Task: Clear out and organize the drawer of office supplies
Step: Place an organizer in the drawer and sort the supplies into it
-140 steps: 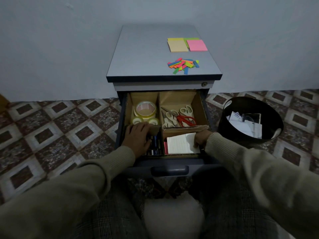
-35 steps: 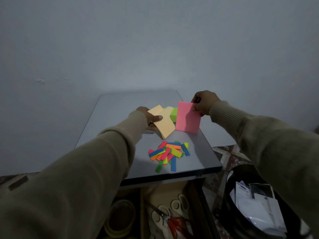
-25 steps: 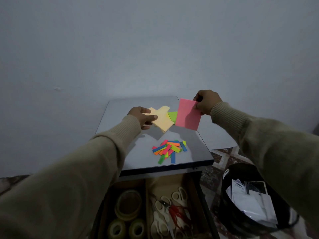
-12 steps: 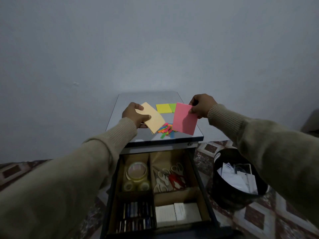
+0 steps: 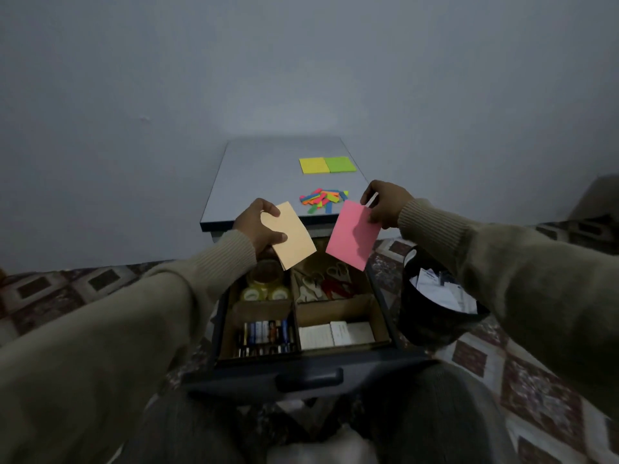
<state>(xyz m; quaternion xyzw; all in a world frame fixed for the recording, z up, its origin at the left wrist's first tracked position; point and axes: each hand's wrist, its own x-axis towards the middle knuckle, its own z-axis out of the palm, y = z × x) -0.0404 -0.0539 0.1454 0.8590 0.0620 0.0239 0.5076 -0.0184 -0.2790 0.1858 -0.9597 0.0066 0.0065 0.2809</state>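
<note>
My left hand (image 5: pixel 256 226) grips an orange sticky-note pad (image 5: pixel 290 236) above the back of the open drawer (image 5: pixel 306 358). My right hand (image 5: pixel 385 203) pinches a pink sticky-note pad (image 5: pixel 351 234) by its top corner, hanging tilted over the drawer. Cardboard dividers split the drawer: tape rolls (image 5: pixel 264 289) at back left, scissors (image 5: pixel 330 284) at back right, batteries (image 5: pixel 266 334) at front left, white note pads (image 5: pixel 335 333) at front right. On the cabinet top (image 5: pixel 264 175) lie a yellow pad (image 5: pixel 313 165), a green pad (image 5: pixel 340 164) and several coloured paper strips (image 5: pixel 323 199).
A black waste bin (image 5: pixel 432 313) holding papers stands on the patterned tile floor right of the cabinet. A plain grey wall is behind the cabinet. My knees are right in front of the drawer's handle (image 5: pixel 310 380).
Both hands lifted the orange and pink pads off the cabinet top and brought them toward me, over the drawer. The yellow and green pads stay on top.
</note>
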